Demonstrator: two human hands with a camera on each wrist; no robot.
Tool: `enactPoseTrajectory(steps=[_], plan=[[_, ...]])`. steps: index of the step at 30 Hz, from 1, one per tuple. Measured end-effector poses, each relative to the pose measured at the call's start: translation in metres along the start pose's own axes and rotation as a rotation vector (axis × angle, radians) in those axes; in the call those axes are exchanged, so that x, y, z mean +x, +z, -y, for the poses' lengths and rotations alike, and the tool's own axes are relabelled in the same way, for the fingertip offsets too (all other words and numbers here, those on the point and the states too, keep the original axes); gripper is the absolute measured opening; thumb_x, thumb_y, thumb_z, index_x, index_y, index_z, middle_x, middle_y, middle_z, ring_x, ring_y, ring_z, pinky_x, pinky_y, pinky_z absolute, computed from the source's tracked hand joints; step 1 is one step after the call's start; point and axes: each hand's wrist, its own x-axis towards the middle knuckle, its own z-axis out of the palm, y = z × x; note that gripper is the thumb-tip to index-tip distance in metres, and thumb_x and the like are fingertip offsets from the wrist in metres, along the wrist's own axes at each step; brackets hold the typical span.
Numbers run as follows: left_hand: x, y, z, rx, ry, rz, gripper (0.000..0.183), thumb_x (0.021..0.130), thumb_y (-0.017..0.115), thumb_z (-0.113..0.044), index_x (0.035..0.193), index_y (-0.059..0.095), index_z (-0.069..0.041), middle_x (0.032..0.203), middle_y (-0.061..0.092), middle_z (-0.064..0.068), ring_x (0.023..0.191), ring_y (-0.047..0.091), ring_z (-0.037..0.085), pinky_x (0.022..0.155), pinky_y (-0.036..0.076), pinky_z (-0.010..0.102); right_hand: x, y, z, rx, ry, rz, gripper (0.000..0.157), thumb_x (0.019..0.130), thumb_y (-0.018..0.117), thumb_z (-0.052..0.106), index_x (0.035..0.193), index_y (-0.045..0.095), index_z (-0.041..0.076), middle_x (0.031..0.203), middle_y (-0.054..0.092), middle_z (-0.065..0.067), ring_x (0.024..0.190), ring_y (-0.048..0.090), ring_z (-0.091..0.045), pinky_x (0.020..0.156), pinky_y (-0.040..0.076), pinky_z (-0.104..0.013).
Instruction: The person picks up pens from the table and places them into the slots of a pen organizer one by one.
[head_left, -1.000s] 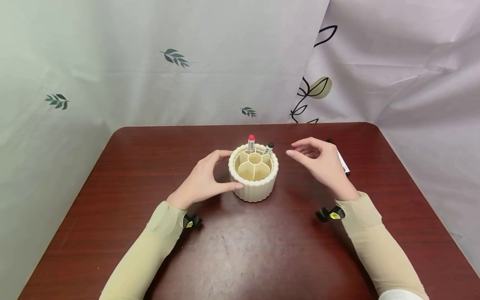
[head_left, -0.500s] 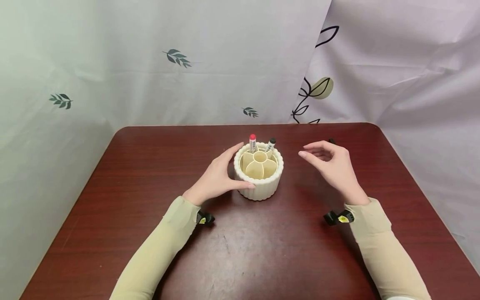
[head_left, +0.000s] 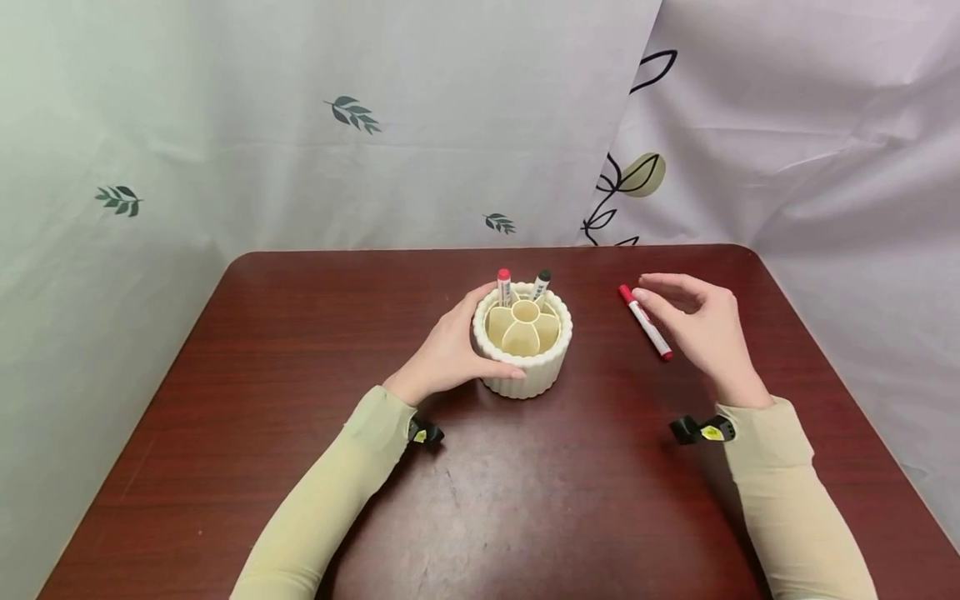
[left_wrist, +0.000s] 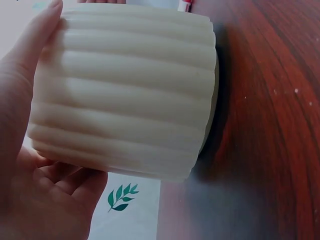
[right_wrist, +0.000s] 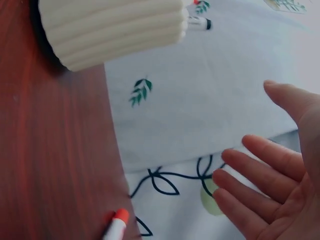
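A round cream pen holder [head_left: 528,379] with a scalloped rim and ribbed wall stands mid-table. My left hand [head_left: 450,346] grips its left side, thumb across the front and fingers round the back. A red-capped marker [head_left: 504,287] and a dark-capped marker [head_left: 540,285] stand upright in the rear compartments. To the right, a red marker [head_left: 651,330] lies on the table. Above it hovers my right hand [head_left: 701,329], thumb and fingers apart and holding nothing. In the right wrist view this hand [right_wrist: 275,185] shows loosely bent fingers, with the red marker's cap [right_wrist: 120,215] below.
The dark red wooden table [head_left: 480,500] reaches back to a white curtain [head_left: 420,158] with leaf prints. Each wrist wears a small black camera, the left camera [head_left: 426,433] and the right camera [head_left: 701,429] hanging over the table.
My left hand and the pen holder have shifted rightward. My right hand has moved right, baring the red marker on the table; the black marker seen behind it earlier is now out of sight.
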Motion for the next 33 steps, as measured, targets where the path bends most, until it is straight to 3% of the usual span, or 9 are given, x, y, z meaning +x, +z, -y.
enactPoseTrajectory(steps=[9, 16, 22, 33], plan=[[0.001, -0.002, 0.000, -0.015, 0.003, -0.009, 0.118, 0.056, 0.096, -0.059, 0.155, 0.038, -0.028, 0.142, 0.050, -0.017, 0.123, 0.051, 0.005, 0.104, 0.044, 0.036, 0.007, -0.019, -0.013, -0.016, 0.062, -0.006, 0.042, 0.091, 0.079, 0.039, 0.128, 0.073, 0.020, 0.110, 0.072, 0.014, 0.095, 0.068, 0.002, 0.079, 0.047, -0.011], [0.002, -0.002, 0.001, -0.006, 0.003, -0.009, 0.118, 0.056, 0.097, -0.057, 0.154, 0.039, -0.027, 0.141, 0.052, -0.016, 0.122, 0.052, 0.006, 0.103, 0.044, 0.035, 0.009, -0.028, -0.021, -0.030, 0.094, 0.002, 0.048, 0.089, 0.080, 0.038, 0.131, 0.071, 0.017, 0.109, 0.073, 0.012, 0.096, 0.067, 0.006, 0.078, 0.048, -0.010], [0.003, -0.001, 0.001, 0.002, 0.003, -0.013, 0.119, 0.055, 0.097, -0.058, 0.154, 0.039, -0.027, 0.140, 0.053, -0.016, 0.121, 0.053, 0.005, 0.102, 0.044, 0.035, 0.008, -0.029, -0.028, -0.087, 0.110, 0.021, 0.052, 0.089, 0.080, 0.042, 0.132, 0.070, 0.016, 0.120, 0.072, 0.001, 0.095, 0.066, 0.007, 0.077, 0.047, -0.010], [0.003, -0.002, 0.001, 0.021, 0.001, -0.009, 0.119, 0.055, 0.097, -0.059, 0.154, 0.039, -0.026, 0.139, 0.054, -0.014, 0.121, 0.054, 0.008, 0.102, 0.045, 0.036, 0.001, -0.023, -0.046, -0.141, 0.132, 0.052, 0.056, 0.088, 0.079, 0.047, 0.131, 0.071, 0.013, 0.111, 0.075, 0.000, 0.091, 0.067, 0.006, 0.070, 0.047, -0.012]])
